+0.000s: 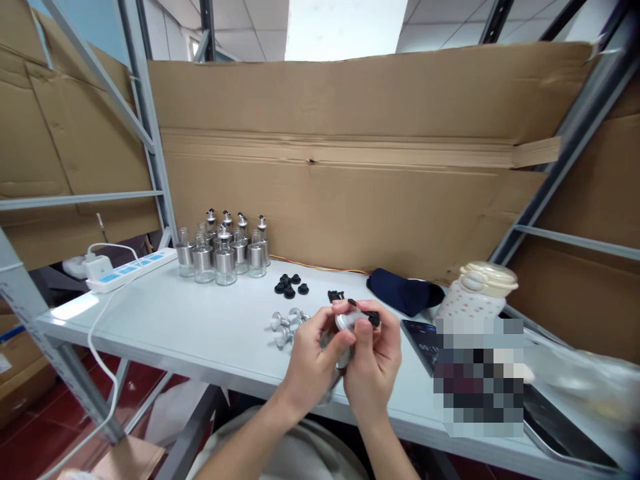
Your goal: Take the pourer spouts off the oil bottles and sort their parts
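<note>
Close to the table's front edge, my left hand [317,357] and my right hand [373,363] are closed together around a glass bottle with a silver pourer cap [347,321]. A black spout [373,318] sticks out of the cap between my right fingers. Both thumbs press against the cap, and most of the bottle is hidden behind my hands. Just left of my left hand lie several silver pourer caps [283,335]. Black stoppers [289,291] sit in a small group behind them. Small black spout pieces [336,295] lie just beyond my fingers.
Several glass bottles with silver sleeves [225,260] stand at the back left, some capped. A power strip [133,270] lies along the left edge. At the right are a dark blue cloth item [405,291], a phone [420,340], a cream-lidded cup [475,293] and a dark tablet-like device [565,427].
</note>
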Available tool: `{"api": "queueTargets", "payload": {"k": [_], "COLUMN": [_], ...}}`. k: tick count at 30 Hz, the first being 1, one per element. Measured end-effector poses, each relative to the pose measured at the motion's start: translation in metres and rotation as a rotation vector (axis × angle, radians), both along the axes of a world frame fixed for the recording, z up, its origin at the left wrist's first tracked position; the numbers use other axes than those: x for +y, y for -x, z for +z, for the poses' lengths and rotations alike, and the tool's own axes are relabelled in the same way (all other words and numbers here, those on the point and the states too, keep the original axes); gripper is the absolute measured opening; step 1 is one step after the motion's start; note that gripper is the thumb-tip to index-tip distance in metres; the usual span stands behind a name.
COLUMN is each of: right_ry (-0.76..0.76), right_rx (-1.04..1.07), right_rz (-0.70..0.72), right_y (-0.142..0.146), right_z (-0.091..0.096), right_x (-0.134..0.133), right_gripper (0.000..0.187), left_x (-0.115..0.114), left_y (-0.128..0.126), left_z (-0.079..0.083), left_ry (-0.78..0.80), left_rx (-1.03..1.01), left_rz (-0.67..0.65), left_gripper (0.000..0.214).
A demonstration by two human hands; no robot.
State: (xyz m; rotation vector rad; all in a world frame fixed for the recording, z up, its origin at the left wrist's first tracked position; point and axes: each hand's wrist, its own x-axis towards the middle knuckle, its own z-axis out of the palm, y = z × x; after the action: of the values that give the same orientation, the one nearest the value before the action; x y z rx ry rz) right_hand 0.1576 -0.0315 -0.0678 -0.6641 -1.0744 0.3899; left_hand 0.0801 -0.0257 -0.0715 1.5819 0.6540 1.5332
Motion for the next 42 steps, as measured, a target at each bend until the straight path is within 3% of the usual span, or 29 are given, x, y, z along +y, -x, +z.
{"api": "queueTargets", "payload": {"k": [5, 12, 18, 29, 36, 39, 42], "right_ry": [0.179, 0.271, 0.225, 0.208, 0.060, 0.033, 0.098], "right_rx": [-0.050, -0.011, 0.077, 0.120, 0.142, 0.219, 0.354], "right_rz": [0.190, 0.327, 0.225, 0.208, 0.030, 0.041, 0.047], "right_y": [-0.001, -0.004, 0.004, 0.005, 0.010, 0.011, 0.010], "right_z": [0.016, 0.032, 0.032, 0.029, 0.020, 0.021, 0.024], "right_x": [0.002, 0.006, 0.001, 0.001, -0.006, -0.006, -0.005], "right_gripper": [0.022, 0.026, 0.024, 0.025, 0.018, 0.017, 0.018], "left_x": [0.002, 0.005, 0.005, 0.008, 0.008, 0.007, 0.006], "left_y": [-0.005, -0.011, -0.009, -0.008, -0.005, -0.004, -0.005], "left_z": [-0.004, -0.002, -0.001, -0.007, -0.007, -0.007, -0.006], "left_ry": [0.067, 0.142, 0.096, 0.072, 0.000, 0.002, 0.024], "left_rx": [-0.118, -0.213, -0.187, -0.118, -0.068, -0.066, -0.075], "left_rz": [0.109, 0.034, 0.010, 0.046, 0.062, 0.048, 0.003], "left_gripper": [0.050, 0.054, 0.049, 0.046, 0.042, 0.041, 0.042]}}
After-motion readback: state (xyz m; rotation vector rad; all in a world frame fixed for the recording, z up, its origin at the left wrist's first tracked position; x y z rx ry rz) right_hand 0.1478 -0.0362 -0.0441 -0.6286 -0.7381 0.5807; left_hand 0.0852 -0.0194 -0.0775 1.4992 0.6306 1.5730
